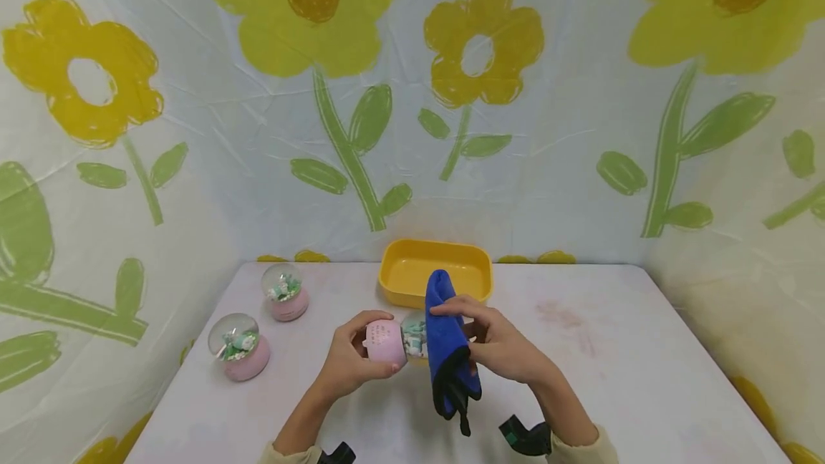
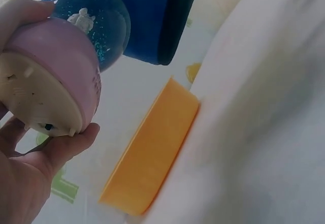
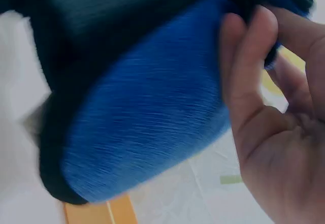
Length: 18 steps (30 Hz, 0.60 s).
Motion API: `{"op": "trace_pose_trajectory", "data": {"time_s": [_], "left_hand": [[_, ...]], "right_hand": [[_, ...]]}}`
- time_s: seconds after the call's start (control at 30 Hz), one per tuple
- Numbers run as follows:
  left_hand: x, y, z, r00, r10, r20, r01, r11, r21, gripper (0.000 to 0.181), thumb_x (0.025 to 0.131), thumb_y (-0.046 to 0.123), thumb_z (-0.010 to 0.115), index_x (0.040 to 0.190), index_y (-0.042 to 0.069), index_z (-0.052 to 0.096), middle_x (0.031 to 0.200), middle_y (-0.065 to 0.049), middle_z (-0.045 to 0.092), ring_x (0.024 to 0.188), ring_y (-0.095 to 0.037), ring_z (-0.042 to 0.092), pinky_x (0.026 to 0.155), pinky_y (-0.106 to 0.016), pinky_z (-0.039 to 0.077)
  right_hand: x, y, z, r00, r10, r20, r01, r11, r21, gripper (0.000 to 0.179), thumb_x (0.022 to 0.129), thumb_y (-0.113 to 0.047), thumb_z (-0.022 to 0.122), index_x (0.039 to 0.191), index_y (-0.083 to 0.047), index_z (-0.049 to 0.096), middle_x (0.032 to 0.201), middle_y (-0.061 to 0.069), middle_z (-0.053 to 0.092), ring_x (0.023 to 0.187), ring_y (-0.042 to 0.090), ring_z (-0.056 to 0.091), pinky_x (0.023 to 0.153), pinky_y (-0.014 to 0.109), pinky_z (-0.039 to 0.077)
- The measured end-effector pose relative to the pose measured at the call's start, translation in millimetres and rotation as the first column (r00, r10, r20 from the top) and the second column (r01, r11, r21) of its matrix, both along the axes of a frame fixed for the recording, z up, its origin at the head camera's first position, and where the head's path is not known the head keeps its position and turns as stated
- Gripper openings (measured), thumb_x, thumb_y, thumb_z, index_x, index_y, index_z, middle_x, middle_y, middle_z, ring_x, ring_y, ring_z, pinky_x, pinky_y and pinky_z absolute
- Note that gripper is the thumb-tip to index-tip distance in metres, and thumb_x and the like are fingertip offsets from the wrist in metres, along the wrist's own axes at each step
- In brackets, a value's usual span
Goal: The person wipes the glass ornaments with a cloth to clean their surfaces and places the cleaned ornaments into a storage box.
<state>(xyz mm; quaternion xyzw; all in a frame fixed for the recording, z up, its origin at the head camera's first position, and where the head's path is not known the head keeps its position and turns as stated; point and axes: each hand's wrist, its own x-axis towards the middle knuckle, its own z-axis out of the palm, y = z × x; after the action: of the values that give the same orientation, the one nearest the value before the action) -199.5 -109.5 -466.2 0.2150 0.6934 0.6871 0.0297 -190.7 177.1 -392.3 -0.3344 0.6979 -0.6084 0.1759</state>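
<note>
My left hand [image 1: 351,353] grips the pink base of a snow globe [image 1: 385,342], which is tipped on its side with the glass facing right. In the left wrist view the cream underside of the base and the clear dome with a white figure and glitter show. My right hand [image 1: 499,339] pinches a folded blue cloth [image 1: 445,335] with black edging, held up against the dome's end. The cloth hides part of the glass in the head view. The blue cloth [image 3: 147,97] fills much of the right wrist view, with the fingers curled at its edge.
Two more snow globes with pink bases stand on the left of the white table [image 1: 612,349]: one nearer [image 1: 241,349], one farther back [image 1: 286,293]. A yellow tray [image 1: 402,296] sits at the table's back edge, behind the hands. Flower-printed sheeting surrounds the table.
</note>
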Motion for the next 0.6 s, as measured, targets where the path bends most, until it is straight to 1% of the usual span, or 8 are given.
{"op": "trace_pose_trajectory", "data": {"time_s": [0.03,0.17,0.27,0.37,0.43,0.5,0.53,0.6], "left_hand": [[0.3,0.0,-0.5,1.000,0.001,-0.002,-0.001,1.000,-0.001,0.066,0.066,0.002,0.087,0.125,0.008,0.058,0.121,-0.015,0.054,0.097,-0.032,0.058,0.078,-0.038,0.055],[-1.0,-1.5,-0.9,1.000,-0.002,-0.022,0.002,1.000,0.018,0.066,0.065,-0.002,0.086,0.124,0.006,0.058,0.119,-0.016,0.055,0.094,-0.031,0.059,0.076,-0.038,0.056],[-2.8,-1.0,-0.2,0.999,-0.030,-0.037,0.031,0.999,0.029,0.065,0.066,-0.002,0.085,0.125,0.005,0.057,0.119,-0.016,0.055,0.095,-0.031,0.059,0.077,-0.038,0.056],[-4.5,1.5,-0.7,0.997,-0.052,-0.049,0.053,0.998,0.030,0.065,0.068,-0.001,0.084,0.126,0.004,0.056,0.119,-0.016,0.055,0.095,-0.030,0.059,0.077,-0.039,0.056],[-4.4,3.8,-1.4,0.997,-0.056,-0.053,0.057,0.998,0.028,0.065,0.067,-0.001,0.084,0.126,0.003,0.056,0.119,-0.015,0.056,0.094,-0.030,0.059,0.075,-0.040,0.056],[-2.8,6.2,-2.1,0.998,-0.048,-0.049,0.049,0.999,0.019,0.065,0.066,0.000,0.085,0.125,0.004,0.057,0.118,-0.014,0.056,0.095,-0.029,0.059,0.075,-0.040,0.056],[-1.8,7.5,-2.1,0.998,-0.043,-0.051,0.044,0.999,0.014,0.066,0.066,0.000,0.086,0.125,0.005,0.057,0.119,-0.013,0.056,0.095,-0.029,0.059,0.075,-0.041,0.057],[0.4,10.0,-1.8,0.998,-0.019,-0.055,0.019,1.000,0.002,0.066,0.064,-0.001,0.086,0.123,0.008,0.058,0.119,-0.012,0.056,0.096,-0.029,0.058,0.074,-0.040,0.057]], "right_hand": [[0.8,-0.5,-0.6,1.000,-0.003,0.002,0.003,1.000,-0.004,0.045,0.097,-0.005,0.056,0.140,-0.013,0.049,0.139,0.019,0.035,0.086,0.031,0.061,0.060,0.035,0.055],[0.0,4.9,-0.7,0.989,0.101,0.110,-0.090,0.991,-0.103,0.044,0.103,-0.001,0.037,0.147,-0.006,0.039,0.151,0.026,0.018,0.106,0.039,0.054,0.073,0.047,0.056],[-5.5,8.1,1.1,0.991,0.076,0.110,-0.068,0.995,-0.076,0.039,0.105,-0.006,0.035,0.143,-0.006,0.045,0.151,0.024,0.025,0.111,0.037,0.052,0.075,0.050,0.055],[-11.7,4.8,0.2,0.999,-0.033,0.001,0.033,0.999,-0.004,0.030,0.104,-0.011,0.045,0.129,-0.006,0.059,0.133,0.021,0.049,0.081,0.027,0.061,0.061,0.044,0.057],[-13.1,-1.1,-3.6,0.991,-0.113,-0.066,0.113,0.994,-0.008,0.023,0.100,-0.011,0.053,0.119,-0.006,0.065,0.116,0.017,0.057,0.060,0.022,0.057,0.051,0.040,0.055],[-11.0,-9.2,-9.7,0.965,-0.208,-0.158,0.207,0.978,-0.021,0.017,0.095,-0.011,0.063,0.110,-0.008,0.070,0.103,0.011,0.060,0.053,0.017,0.050,0.048,0.033,0.053],[-9.0,-13.9,-13.6,0.943,-0.262,-0.207,0.264,0.964,-0.021,0.016,0.091,-0.012,0.068,0.107,-0.011,0.072,0.097,0.007,0.060,0.054,0.015,0.049,0.049,0.028,0.050],[-3.8,-24.3,-20.1,0.874,-0.372,-0.312,0.387,0.922,-0.015,0.018,0.085,-0.017,0.076,0.103,-0.019,0.074,0.093,0.001,0.057,0.067,0.015,0.048,0.056,0.027,0.047]]}}
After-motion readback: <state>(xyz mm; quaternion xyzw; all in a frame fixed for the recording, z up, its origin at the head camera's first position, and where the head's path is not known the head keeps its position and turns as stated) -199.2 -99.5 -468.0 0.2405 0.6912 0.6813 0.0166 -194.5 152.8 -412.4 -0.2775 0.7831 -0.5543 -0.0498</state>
